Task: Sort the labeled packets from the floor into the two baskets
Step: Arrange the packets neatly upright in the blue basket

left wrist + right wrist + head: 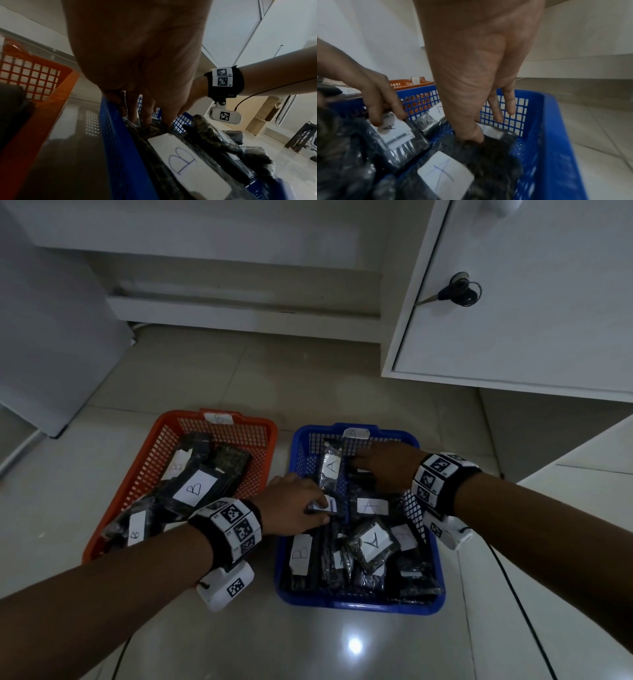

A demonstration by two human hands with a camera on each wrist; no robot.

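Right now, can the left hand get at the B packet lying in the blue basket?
Probably yes: the B packet lies uncovered on top at the blue basket's left edge, just below the left hand, which pinches another packet.

Dark packets with white lettered labels heaped in orange basket [267, 436] and blue basket [435, 573], side by side.

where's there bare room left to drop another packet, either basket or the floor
The orange basket has bare floor showing along its far wall and right side. The strip of tiled floor between the two baskets is free, as is the floor in front of them. The blue basket is crowded: packets overlap edge to edge, with the left hand and right hand inside it.
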